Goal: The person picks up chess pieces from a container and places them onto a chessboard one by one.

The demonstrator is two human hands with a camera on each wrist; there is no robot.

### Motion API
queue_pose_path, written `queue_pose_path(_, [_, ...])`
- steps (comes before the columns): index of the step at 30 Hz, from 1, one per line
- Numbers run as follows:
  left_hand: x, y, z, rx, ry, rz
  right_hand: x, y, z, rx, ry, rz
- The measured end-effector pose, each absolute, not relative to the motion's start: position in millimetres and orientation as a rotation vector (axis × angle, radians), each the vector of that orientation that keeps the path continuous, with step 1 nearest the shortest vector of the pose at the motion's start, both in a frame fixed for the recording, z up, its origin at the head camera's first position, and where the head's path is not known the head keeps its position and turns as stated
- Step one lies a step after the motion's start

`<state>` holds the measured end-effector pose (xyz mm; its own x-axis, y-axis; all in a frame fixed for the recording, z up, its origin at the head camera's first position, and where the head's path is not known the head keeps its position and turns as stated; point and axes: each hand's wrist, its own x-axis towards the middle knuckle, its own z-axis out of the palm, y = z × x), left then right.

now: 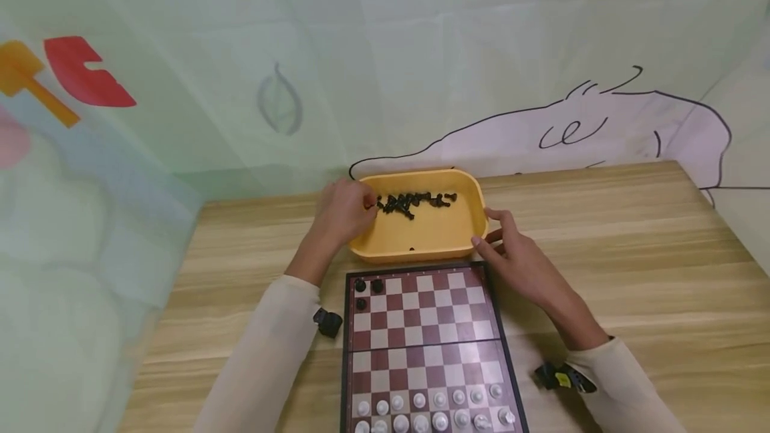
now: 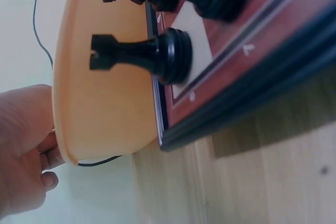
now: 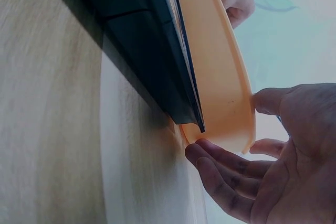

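From the head view, a yellow plastic tray (image 1: pixel 421 236) holding black chess pieces (image 1: pixel 415 202) sits on the wooden table (image 1: pixel 631 252), beyond the chessboard (image 1: pixel 421 333). The left hand (image 1: pixel 344 211) reaches in at its left rim; whether its grip grasps a piece cannot be told. The left wrist view shows fingers (image 2: pixel 50 158) against the rim. In the right wrist view, the right hand (image 3: pixel 273 161) rests released on the tray's right side.

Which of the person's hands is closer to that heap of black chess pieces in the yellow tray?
Left. The left hand reaches over the yellow tray's rim, right beside the black chess pieces. The right hand rests outside the tray's right wall, farther from the heap.
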<state>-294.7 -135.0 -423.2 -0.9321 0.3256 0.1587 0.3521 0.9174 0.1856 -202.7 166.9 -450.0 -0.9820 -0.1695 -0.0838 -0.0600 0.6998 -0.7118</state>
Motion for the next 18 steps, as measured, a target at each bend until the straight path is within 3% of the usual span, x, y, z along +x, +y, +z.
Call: queue_pose_path(18, [-301,-119,-429,-0.435,-3.054,-0.110,-202,166,-448,-0.178,2.763,-1.154])
